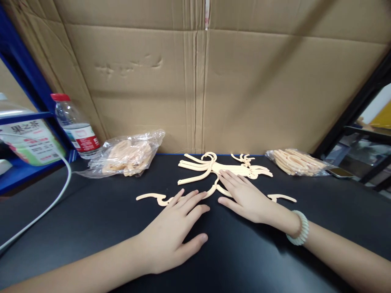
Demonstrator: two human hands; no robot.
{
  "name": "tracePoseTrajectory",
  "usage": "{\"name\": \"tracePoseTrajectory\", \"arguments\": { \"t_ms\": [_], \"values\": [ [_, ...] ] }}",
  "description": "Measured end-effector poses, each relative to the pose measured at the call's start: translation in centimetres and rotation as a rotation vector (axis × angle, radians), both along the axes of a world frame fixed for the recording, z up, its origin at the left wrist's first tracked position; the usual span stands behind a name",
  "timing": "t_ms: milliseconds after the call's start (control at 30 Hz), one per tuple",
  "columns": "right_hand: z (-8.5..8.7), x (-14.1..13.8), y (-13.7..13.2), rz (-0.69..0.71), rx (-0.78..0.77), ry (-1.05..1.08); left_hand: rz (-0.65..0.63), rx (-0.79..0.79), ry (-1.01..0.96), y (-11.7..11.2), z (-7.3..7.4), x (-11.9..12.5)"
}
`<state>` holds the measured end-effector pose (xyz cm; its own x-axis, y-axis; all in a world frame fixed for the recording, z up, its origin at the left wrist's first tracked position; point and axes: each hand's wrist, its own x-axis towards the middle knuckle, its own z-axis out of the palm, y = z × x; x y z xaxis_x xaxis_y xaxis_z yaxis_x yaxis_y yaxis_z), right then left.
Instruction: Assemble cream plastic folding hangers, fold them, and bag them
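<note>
A cream plastic folding hanger (pixel 210 191) lies flat on the black table (pixel 91 228), its hook pointing away from me. My left hand (pixel 180 230) rests over its left arm, fingers spread and stretched forward. Across its right part lies my right hand (pixel 249 197), palm down with the fingers extended. Both hands hide much of the hanger; its outer ends show beyond them on each side. Just behind, touching or close to my right fingertips, is a pile of similar cream hanger pieces (pixel 195 164). Small curved cream pieces (pixel 244 158) lie at the back of that pile.
A clear bag of cream pieces (pixel 128 156) lies at the back left, another bag (pixel 296 162) at the back right beside a phone (pixel 339 173). A red-capped bottle (pixel 77 130) stands left, near a white cable (pixel 58 195). Cardboard (pixel 259 89) walls the rear.
</note>
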<state>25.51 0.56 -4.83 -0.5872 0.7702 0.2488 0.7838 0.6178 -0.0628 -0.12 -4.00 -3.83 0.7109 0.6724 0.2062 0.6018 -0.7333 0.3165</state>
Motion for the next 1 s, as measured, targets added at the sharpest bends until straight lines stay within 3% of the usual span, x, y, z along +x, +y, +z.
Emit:
{"name": "tracePoseTrajectory", "arguments": {
  "t_ms": [233,433,600,833,1000],
  "values": [
    [2.2,1.9,-0.6,-0.015,0.026,0.177,-0.047,-0.024,-0.023,0.1,0.2,-0.3],
    [4.5,5.7,-0.6,-0.007,-0.251,0.111,-0.017,-0.005,-0.050,-0.2,0.5,-0.3],
    [4.4,6.2,-0.1,-0.051,-0.344,0.077,-0.048,-0.036,0.096,0.0,0.8,-0.4],
    [4.1,5.8,0.1,-0.062,-0.331,0.120,-0.099,0.076,0.022,-0.2,0.6,-0.3],
    [3.8,6.3,0.4,-0.082,-0.356,0.122,-0.111,0.053,0.044,-0.4,0.8,-0.1]
  ]
}}
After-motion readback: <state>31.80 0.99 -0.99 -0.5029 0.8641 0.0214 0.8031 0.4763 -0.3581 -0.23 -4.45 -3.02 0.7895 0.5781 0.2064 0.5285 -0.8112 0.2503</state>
